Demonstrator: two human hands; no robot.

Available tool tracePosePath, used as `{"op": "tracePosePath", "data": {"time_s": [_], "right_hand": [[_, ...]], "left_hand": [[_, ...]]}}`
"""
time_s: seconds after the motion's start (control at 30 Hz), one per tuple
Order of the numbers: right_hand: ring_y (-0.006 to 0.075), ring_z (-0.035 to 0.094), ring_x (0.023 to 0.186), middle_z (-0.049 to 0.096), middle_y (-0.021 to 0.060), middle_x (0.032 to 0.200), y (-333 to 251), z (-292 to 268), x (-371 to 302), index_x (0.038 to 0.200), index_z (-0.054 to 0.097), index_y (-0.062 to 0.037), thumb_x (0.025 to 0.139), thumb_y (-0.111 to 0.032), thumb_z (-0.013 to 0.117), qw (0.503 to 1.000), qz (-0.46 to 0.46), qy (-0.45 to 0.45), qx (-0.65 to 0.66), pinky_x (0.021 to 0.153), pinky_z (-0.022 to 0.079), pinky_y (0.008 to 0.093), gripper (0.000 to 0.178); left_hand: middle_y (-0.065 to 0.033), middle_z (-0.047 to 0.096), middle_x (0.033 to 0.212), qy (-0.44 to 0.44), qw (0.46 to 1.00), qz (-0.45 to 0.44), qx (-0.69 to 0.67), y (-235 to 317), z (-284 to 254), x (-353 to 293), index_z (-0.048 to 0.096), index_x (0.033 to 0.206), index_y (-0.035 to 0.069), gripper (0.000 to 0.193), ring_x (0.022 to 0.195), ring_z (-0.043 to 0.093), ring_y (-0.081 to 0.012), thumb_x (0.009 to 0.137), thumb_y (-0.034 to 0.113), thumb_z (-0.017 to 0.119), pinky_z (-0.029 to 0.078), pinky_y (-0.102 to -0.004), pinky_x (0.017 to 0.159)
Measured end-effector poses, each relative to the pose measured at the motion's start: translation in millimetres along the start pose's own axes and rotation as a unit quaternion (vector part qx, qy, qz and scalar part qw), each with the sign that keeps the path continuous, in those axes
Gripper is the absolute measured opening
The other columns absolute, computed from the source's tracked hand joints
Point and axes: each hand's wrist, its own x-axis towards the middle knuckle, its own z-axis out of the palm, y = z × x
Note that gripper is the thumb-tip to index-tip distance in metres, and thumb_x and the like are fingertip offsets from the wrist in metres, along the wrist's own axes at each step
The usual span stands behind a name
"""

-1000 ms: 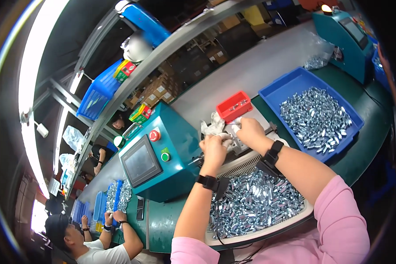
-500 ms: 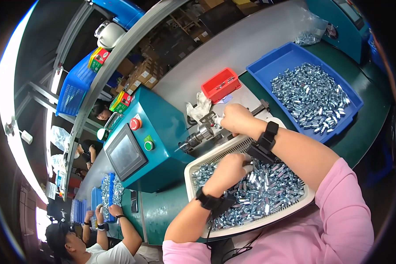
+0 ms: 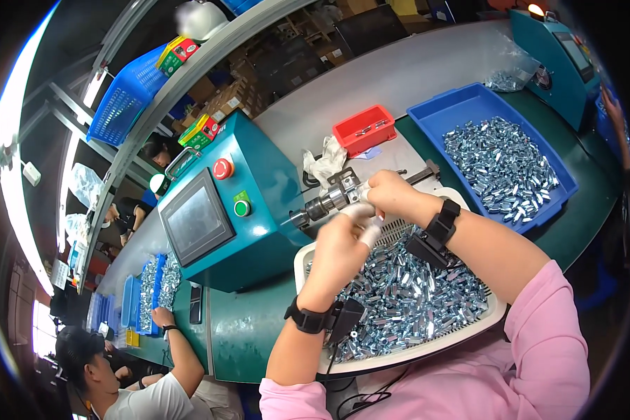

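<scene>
Hands meet at the machine's chuck (image 3: 327,204): left hand (image 3: 339,248) and right hand (image 3: 390,194) pinch small parts, too hidden to tell; white tray (image 3: 469,326) rim just below; blue bin (image 3: 427,115) well right.

Left hand (image 3: 341,246) has risen from the tray (image 3: 469,329) to the spindle (image 3: 329,203)
</scene>
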Motion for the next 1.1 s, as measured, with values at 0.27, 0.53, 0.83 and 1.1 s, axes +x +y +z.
{"op": "tracePosePath", "data": {"time_s": [0.27, 0.53, 0.83, 1.1], "right_hand": [[0.0211, 0.06, 0.046, 0.058, 0.0138, 0.057, -5, 2, -5, 0.073, 0.061, 0.0048, 0.075, -0.012, 0.05, 1.0, 0.009, -0.007, 0.009, 0.049, 0.045, 0.0316, 0.02], [0.0217, 0.061, 0.046, 0.059, 0.0139, 0.056, -12, 0, -8, 0.074, 0.061, 0.0063, 0.076, -0.014, 0.051, 0.998, -0.014, 0.023, -0.054, 0.052, 0.049, 0.0328, 0.023], [0.0229, 0.062, 0.048, 0.06, 0.0136, 0.056, -15, -9, -2, 0.07, 0.063, 0.0024, 0.076, -0.021, 0.055, 0.981, 0.019, 0.061, -0.185, 0.054, 0.05, 0.0332, 0.025], [0.0264, 0.065, 0.07, 0.065, 0.0144, 0.07, -25, 14, 7, 0.07, 0.066, -0.0034, 0.068, -0.026, 0.062, 0.848, -0.129, 0.176, -0.484, 0.063, 0.051, 0.036, 0.023]], "left_hand": [[-0.0047, 0.059, 0.095, 0.26, 0.93, 0.037, -0.257, -18, -10, 15, 0.052, 0.111, 0.0, 0.024, 0.083, 0.055, -0.0087, 0.088, 0.005, 0.052, 0.046, -0.0207, 0.068], [-0.0046, 0.056, 0.095, 0.329, 0.932, 0.094, -0.122, -43, -8, 21, 0.053, 0.109, 0.0, 0.023, 0.08, 0.054, -0.0093, 0.086, 0.003, 0.055, 0.046, -0.0224, 0.069], [-0.0069, 0.052, 0.095, 0.362, 0.922, 0.137, -0.013, -52, -3, 23, 0.056, 0.103, 0.001, 0.022, 0.079, 0.053, -0.0125, 0.081, 0.001, 0.058, 0.047, -0.0241, 0.069], [-0.0109, 0.053, 0.093, 0.363, 0.921, 0.141, -0.021, -55, -3, 28, 0.056, 0.102, 0.002, 0.022, 0.077, 0.053, -0.0204, 0.08, 0.003, 0.058, 0.046, -0.0299, 0.066]]}}
